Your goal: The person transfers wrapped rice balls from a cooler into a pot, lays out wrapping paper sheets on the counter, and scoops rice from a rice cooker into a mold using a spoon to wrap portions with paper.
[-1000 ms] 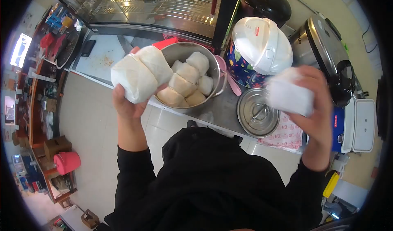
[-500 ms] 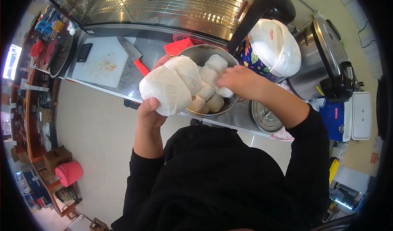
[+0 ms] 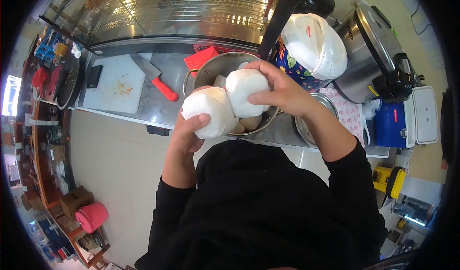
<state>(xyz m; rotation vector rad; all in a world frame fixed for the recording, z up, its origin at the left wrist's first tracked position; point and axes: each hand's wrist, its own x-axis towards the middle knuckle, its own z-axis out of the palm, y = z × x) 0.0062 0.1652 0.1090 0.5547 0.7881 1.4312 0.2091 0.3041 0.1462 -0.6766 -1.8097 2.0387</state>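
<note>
Above pale floor tiles (image 3: 120, 164), a metal counter (image 3: 170, 69) bears a steel pot (image 3: 205, 73) beneath hands (image 3: 283, 94) gripping white wrapped bundles (image 3: 247, 92).

I watch through 1 head-worn camera, facing forward and steeply down over a black long-sleeved cloth top (image 3: 268, 208); the bare left hand (image 3: 184, 132) and bare right hand (image 3: 283, 92) show close, the grey metal counter (image 3: 170, 68) farther off.
</note>
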